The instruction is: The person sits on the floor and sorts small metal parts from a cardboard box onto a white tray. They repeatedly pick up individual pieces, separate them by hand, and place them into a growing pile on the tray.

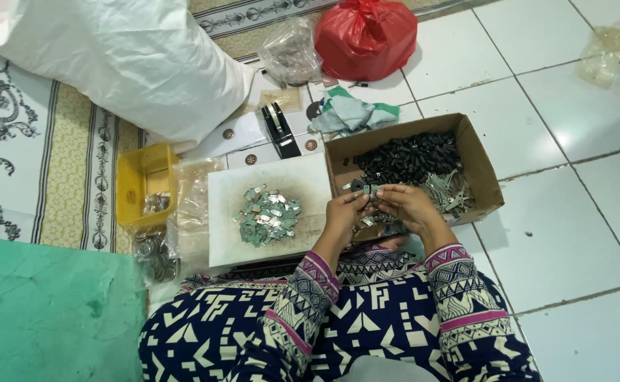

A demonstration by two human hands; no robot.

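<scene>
Sitting on the tiled floor, a person pinches a small dark part (368, 189) between left hand (345, 210) and right hand (407, 205), both closed narrowly on it, apparently mating two pieces, over the cardboard box (483, 170); steady fingertip alignment looks best.

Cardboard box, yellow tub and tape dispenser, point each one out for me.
cardboard box (481, 167): head view, on its right wall.
yellow tub (131, 185): head view, on its left wall.
tape dispenser (279, 129): head view, on its black body.
</scene>
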